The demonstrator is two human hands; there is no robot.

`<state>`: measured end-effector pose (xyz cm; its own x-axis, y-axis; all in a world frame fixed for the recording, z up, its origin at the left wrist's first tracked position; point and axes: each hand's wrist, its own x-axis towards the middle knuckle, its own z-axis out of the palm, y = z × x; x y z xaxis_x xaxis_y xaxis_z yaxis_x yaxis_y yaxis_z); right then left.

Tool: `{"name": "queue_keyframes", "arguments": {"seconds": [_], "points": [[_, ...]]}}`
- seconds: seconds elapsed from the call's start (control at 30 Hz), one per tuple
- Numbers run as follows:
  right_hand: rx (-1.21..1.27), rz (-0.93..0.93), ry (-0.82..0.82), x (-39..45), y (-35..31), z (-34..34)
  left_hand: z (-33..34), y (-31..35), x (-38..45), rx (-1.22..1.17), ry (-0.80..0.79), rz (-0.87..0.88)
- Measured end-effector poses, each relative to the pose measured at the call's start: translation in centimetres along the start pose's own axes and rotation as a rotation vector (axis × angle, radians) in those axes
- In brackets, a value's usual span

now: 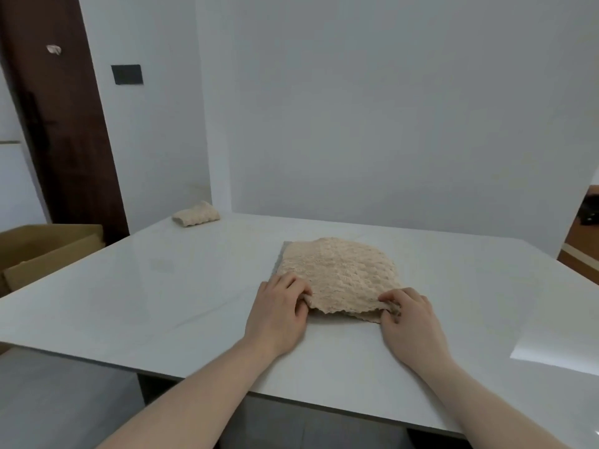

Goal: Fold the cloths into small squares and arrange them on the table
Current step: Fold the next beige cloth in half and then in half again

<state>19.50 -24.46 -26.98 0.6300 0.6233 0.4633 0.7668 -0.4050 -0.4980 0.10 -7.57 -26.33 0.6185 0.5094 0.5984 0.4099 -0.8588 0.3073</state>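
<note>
**A:** Hands first, for the log. What is each one doing?

**B:** Left hand (281, 314) is pinching the near left corner of the beige, knobbly-textured terry cloth (338, 275); right hand (409, 319) is pinching the near right corner. Fingers of both are curling over the near hem, and a second layer is showing just beneath that hem, so the cloth is already lying doubled.

**A:** Where is the cloth sitting?

**B:** It is lying flat on the glossy white stone-look table (168, 286), roughly at centre, with its near hem between the hands. A grey edge is peeking out along its far left side; whether that is backing or another layer, I cannot tell.

**A:** Why both corners together?

**B:** My reading: holding the two corners is keeping the hem straight and the layers aligned, which is what a further fold away from the body is calling for. Lifting one corner alone is risking a skewed edge.

**A:** Progress?

**B:** A small folded beige cloth bundle (196, 215) is resting at the far left corner of the table, well apart from the working cloth. That placement is looking like the start of the arrangement. The present cloth is still too large for a small square.
</note>
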Motion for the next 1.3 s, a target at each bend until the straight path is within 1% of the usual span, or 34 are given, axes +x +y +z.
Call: {"name": "queue_keyframes", "arguments": {"seconds": [0.17, 0.37, 0.43, 0.5, 0.57, 0.63, 0.73, 0.8, 1.0, 1.17, 1.3], "points": [[0.018, -0.021, 0.076, 0.1, 0.1, 0.1, 0.0, -0.1, 0.1, -0.034, 0.015, 0.022], [0.014, -0.138, 0.146, -0.5, -0.8, -0.7, -0.2, 0.0, 0.1, -0.014, 0.074, 0.095], [0.03, -0.106, 0.166, -0.5, -1.0, -0.9, -0.3, 0.1, 0.1, -0.005, 0.071, 0.11], [0.04, -0.04, 0.168, -0.4, -1.1, -1.0, -0.6, 0.7, 0.5, -0.049, 0.06, 0.057], [0.032, 0.034, 0.138, -0.2, -1.3, -1.1, -1.3, 1.9, 1.4, -0.164, 0.09, -0.014], [0.005, 0.096, 0.105, 0.3, -1.5, -1.4, -2.3, 3.4, 3.1, -0.269, 0.131, -0.048], [0.05, 0.163, 0.118, 1.6, -2.4, -2.2, -4.6, 5.7, 6.1, -0.335, 0.165, -0.013], [0.112, 0.159, 0.16, 2.8, -3.6, -3.4, -6.8, 6.9, 8.0, -0.32, 0.201, 0.026], [0.276, 0.108, 0.349, 5.3, -7.9, -11.1, -15.4, 8.7, 11.8, -0.285, 0.329, 0.103], [0.361, -0.018, 0.399, 3.9, -12.0, -16.3, -21.4, 9.3, 10.7, -0.265, 0.409, 0.154], [0.441, -0.039, 0.476, 1.4, -14.1, -19.0, -24.8, 9.1, 8.4, -0.228, 0.422, 0.138]]}}
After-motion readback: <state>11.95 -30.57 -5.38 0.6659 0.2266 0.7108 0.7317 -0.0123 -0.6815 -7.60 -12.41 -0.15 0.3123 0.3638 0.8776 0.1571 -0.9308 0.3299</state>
